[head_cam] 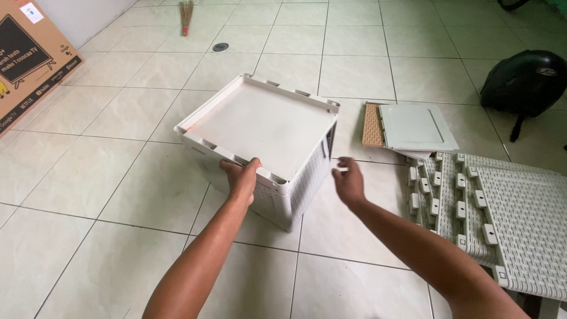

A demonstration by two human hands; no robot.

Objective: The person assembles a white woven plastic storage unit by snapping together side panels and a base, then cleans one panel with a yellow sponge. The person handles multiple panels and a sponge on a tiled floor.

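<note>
A white plastic box with woven-pattern walls (263, 127) stands on the tiled floor, its flat top panel rimmed with slots. My left hand (241, 179) grips the near edge of that top panel, fingers curled over the rim. Just right of the box's near corner hovers my right hand (348, 183), fingers loosely bent, holding nothing and not touching the box.
White woven-pattern panels with clips (502, 218) lie at the right. A flat white panel on a brown board (407, 127) lies behind them. A black helmet (525, 80) sits far right, a large cardboard carton (29, 59) far left, a broom (186, 15) at the back.
</note>
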